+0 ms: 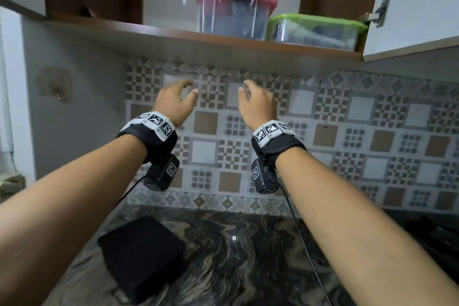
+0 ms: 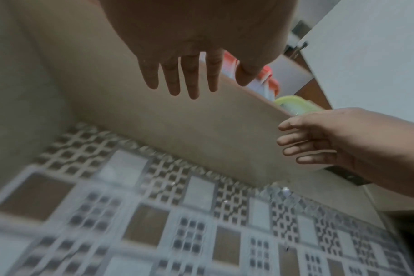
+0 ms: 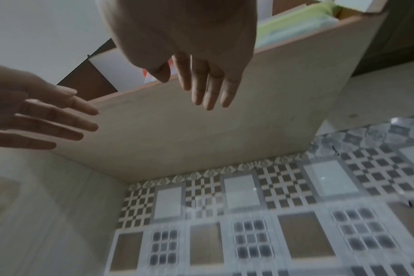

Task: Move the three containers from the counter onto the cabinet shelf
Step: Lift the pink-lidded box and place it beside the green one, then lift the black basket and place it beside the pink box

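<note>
A black box [image 1: 141,257] sits on the dark, swirly counter [image 1: 248,256], down low and close to the person. Both arms reach up and out above the counter, each with a black wrist band and a small camera under it. The left hand [image 1: 173,99] is in the air in front of the tile wall [image 1: 323,131]. Its fingers [image 2: 173,82] are loose and a bit spread, and it holds nothing. The right hand [image 1: 257,103] is beside it, with a gap between the two hands. Its fingers [image 3: 208,89] are loose too, and it also holds nothing. Both hands are below the shelf [image 1: 173,35] and do not touch it. Up on the shelf stand two boxes you can see through. The pink box [image 1: 233,10] is tall, with a pink lid and a handle on top. The green box [image 1: 315,32] is low and flat, with a green lid. It sits just to the right of the pink box, very close to it. Both have dark things inside. A white door [image 1: 417,7] hangs open at the right of the shelf. A small hook [image 1: 59,95] sticks to the grey wall far to the left.
</note>
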